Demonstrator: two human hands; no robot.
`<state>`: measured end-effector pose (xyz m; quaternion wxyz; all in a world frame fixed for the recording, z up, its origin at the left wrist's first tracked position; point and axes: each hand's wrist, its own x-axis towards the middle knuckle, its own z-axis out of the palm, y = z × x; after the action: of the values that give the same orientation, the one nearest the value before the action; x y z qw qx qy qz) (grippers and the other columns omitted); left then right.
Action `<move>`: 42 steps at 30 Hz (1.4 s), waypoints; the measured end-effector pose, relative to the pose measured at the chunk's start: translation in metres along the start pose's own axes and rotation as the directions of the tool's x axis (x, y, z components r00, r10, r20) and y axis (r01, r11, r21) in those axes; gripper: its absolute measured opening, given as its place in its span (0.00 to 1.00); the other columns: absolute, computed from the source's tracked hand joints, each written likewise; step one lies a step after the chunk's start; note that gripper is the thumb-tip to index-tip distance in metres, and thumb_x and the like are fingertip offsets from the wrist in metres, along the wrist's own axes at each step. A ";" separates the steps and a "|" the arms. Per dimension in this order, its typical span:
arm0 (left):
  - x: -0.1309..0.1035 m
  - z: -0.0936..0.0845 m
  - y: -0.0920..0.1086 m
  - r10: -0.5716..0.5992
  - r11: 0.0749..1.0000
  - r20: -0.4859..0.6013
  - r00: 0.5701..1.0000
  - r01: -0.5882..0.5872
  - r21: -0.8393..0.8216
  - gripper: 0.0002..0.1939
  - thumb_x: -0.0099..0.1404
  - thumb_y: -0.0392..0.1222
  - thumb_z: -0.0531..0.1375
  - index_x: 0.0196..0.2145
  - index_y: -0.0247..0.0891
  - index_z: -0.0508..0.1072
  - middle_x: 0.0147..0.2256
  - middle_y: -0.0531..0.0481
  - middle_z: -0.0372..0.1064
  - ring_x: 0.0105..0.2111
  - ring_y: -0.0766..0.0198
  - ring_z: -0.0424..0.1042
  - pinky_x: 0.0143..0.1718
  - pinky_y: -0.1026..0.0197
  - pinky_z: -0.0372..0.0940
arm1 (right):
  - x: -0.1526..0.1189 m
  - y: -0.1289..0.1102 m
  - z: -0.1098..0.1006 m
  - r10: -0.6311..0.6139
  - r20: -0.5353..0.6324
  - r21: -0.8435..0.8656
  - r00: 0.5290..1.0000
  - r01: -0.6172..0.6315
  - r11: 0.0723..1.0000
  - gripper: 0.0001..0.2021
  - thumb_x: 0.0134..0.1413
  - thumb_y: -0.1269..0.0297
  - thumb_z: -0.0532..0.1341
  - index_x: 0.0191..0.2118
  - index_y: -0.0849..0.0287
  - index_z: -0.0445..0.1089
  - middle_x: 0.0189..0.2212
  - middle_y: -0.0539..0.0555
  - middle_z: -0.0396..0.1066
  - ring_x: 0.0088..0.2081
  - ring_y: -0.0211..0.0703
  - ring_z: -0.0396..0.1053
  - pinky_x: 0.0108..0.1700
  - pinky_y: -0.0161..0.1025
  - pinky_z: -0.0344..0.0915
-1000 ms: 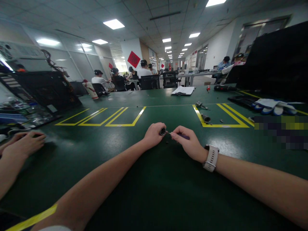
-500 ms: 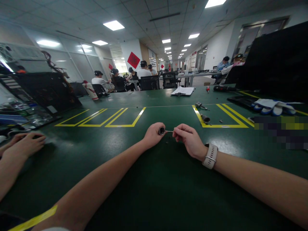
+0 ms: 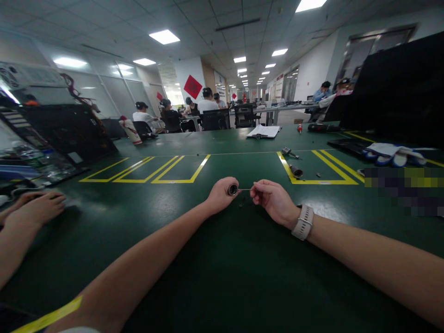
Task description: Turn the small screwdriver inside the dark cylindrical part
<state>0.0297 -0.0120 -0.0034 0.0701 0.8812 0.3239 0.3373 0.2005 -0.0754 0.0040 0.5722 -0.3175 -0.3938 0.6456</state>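
My left hand (image 3: 223,195) is closed around a dark round part (image 3: 232,189), its hollow end facing me. With fingertips pinched, my right hand (image 3: 272,200) holds a thin metal rod (image 3: 244,189) whose far tip reaches the rim of that part; whether it goes inside I cannot tell. A tiny dark piece (image 3: 240,206) lies on the green table (image 3: 222,259) just below. To the right, in a yellow-taped box, are a dark metal cup-shaped part (image 3: 296,171), a metal part with a shaft (image 3: 289,152) and a small bit (image 3: 318,175).
A co-worker's hands (image 3: 38,208) rest at the left edge of the table. Farther back lie a clipboard with papers (image 3: 264,132) and a dark cylindrical tool (image 3: 324,127). White-and-blue gloves (image 3: 395,153) are on the right, near a large black panel (image 3: 402,88).
My right hand has turned slightly, its fingers rolling around the rod. The left hand and the round part stay almost where they were.
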 end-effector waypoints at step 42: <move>0.001 -0.001 0.000 -0.110 0.993 0.076 0.991 0.107 0.046 0.06 0.55 0.37 0.58 0.24 0.36 0.63 0.24 0.55 0.60 0.26 0.67 0.61 0.27 0.65 0.55 | -0.001 0.001 -0.001 -0.084 -0.138 -0.114 0.987 0.068 0.991 0.08 0.39 0.67 0.60 0.16 0.59 0.63 0.12 0.46 0.60 0.16 0.32 0.54 0.19 0.33 0.46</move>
<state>0.0294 -0.0115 -0.0018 0.0824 0.8760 0.3755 0.2913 0.2009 -0.0767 0.0021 0.6049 -0.3783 -0.3983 0.5765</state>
